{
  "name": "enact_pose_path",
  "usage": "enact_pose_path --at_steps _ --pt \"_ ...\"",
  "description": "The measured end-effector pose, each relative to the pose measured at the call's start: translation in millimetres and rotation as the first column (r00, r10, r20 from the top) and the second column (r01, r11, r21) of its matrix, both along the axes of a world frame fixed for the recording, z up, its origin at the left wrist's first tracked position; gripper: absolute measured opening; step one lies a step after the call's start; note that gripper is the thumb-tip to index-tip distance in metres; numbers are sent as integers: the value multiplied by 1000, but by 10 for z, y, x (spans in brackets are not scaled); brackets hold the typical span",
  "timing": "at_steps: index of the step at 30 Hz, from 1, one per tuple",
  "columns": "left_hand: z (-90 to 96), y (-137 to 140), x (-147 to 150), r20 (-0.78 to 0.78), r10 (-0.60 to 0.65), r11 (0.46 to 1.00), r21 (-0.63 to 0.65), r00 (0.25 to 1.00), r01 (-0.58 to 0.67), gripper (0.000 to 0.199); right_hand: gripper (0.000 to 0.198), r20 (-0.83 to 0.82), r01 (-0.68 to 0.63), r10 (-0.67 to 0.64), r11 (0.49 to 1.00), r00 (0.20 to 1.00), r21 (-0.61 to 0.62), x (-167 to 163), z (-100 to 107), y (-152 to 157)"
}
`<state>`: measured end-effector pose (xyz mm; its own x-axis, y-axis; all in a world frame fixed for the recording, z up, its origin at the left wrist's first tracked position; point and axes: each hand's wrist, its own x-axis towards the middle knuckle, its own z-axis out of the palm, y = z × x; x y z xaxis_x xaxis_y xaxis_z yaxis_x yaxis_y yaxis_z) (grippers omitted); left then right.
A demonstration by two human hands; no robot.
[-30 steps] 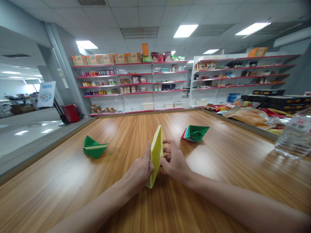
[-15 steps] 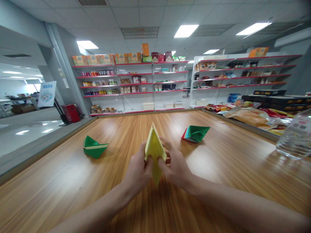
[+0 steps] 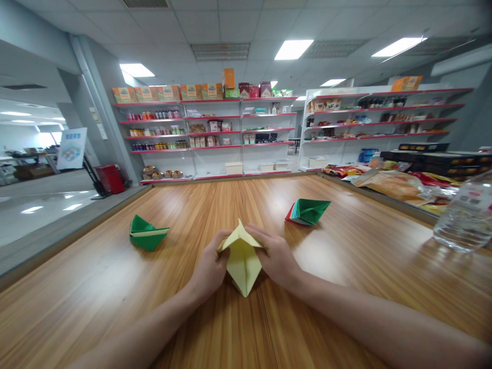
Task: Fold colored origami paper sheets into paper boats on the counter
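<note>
A yellow piece of folded paper [image 3: 244,264] is between my hands at the middle of the table, its near point angled down toward me and a peak sticking up at the far end. My left hand [image 3: 213,262] is closed on its left side, and my right hand [image 3: 277,255] grips the right side, fingers over the upper edge. Some fingertips are hidden behind the paper. To the left lies a green folded paper boat [image 3: 149,236] with a pale band. Farther right sits a stack of nested paper boats [image 3: 308,211], green inside with red and light blue layers.
The wooden table [image 3: 184,210] has a raised edge. A clear plastic bottle [image 3: 465,218] stands at its right, near packaged snacks [image 3: 395,184] and dark boxes [image 3: 434,161] beyond the rim. Stocked shelves [image 3: 215,130] line the back.
The yellow paper has gone from a narrow upright shape to a wider, opened one, its peak lower. Both hands have spread slightly apart with it.
</note>
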<state>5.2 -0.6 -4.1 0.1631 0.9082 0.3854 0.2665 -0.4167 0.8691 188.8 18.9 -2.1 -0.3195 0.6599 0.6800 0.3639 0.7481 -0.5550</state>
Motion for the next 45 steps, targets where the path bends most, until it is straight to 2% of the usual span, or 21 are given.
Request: enact_pose_path --at_steps 2,5,13,17,22,27,31,32,34,36,37,38,39,41,43,44,45 --pt "15 -28 2 -80 40 998 60 996 -35 25 53 40 37 -47 976 998 214 17 15 -27" --pt "55 -84 30 -130 67 990 131 989 -50 21 54 95 -13 -22 936 995 352 29 35 -64" --pt "24 -113 55 -69 104 994 41 992 -101 12 39 184 -119 56 930 981 349 25 101 -103" --pt "20 -106 32 -129 135 977 181 982 -111 18 29 279 -157 44 905 959 395 31 146 -161" --pt "32 -132 10 -188 136 945 319 973 -70 23 20 293 -163 31 884 956 437 23 166 -241" --pt "42 -144 13 -195 97 933 359 976 -21 12 6 349 -305 146 832 926 463 26 161 -231" --pt "43 -152 12 -171 31 936 351 985 31 15 9 283 -329 208 803 936 497 13 173 -253" --pt "43 -158 4 -157 -2 938 341 988 56 20 10 229 -305 217 817 949 490 7 179 -256" --pt "39 -175 -21 -105 -82 946 305 991 111 31 9 54 -214 209 893 976 396 -6 191 -241" --pt "25 -188 -48 -23 -177 958 225 984 177 36 16 -172 -101 122 987 977 129 -17 193 -185" --pt "15 -190 -58 23 -224 961 174 974 217 36 23 -268 -69 52 996 962 -54 -19 185 -142" --pt "3 -188 -64 62 -259 961 120 964 250 36 31 -335 -65 -22 967 942 -246 -18 171 -94" --pt "-8 -183 -64 84 -280 959 71 956 274 36 38 -374 -94 -79 901 924 -423 -13 151 -44" --pt "-22 -167 -50 64 -271 963 26 961 269 33 48 -404 -215 -108 709 908 -672 3 101 40" --pt "-10 -158 -28 -18 -196 977 82 981 196 35 51 -423 -334 -52 530 905 -779 24 55 78" --pt "8 -160 -17 -68 -150 976 149 986 159 39 50 -418 -359 -23 472 908 -805 33 39 80" --pt "33 -167 -9 -115 -108 965 227 987 132 41 48 -404 -362 0 441 915 -821 39 28 73"
